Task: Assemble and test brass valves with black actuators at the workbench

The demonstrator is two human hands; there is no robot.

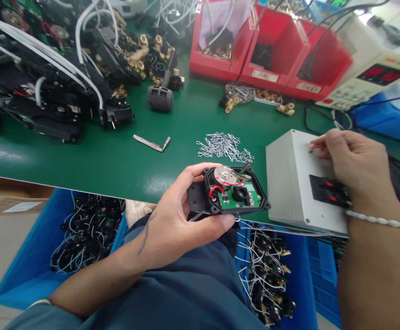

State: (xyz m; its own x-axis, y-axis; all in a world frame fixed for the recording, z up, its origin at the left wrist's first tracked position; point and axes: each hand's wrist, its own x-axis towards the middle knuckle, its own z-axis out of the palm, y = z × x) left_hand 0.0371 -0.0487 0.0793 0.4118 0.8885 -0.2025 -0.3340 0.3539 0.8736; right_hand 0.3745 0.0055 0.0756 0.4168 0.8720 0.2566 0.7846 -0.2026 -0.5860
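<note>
My left hand (177, 215) grips a small black open housing (232, 192) at the table's front edge. Inside it show a green circuit board, a round metal motor and red wires. My right hand (353, 165) rests on top of a white plastic box (289, 183) with black and red terminals. Its fingers are pinched together near the box's far top edge on a small metal piece I cannot make out. A beaded bracelet circles that wrist.
A pile of small wire clips (223, 146) lies on the green mat (83, 160), with a hex key (151, 143) and a rubber mallet (161, 91). Black assemblies with white cables crowd the back left. Red bins (271, 50) and a meter (375, 78) stand behind. Blue crates (31, 266) of parts sit below.
</note>
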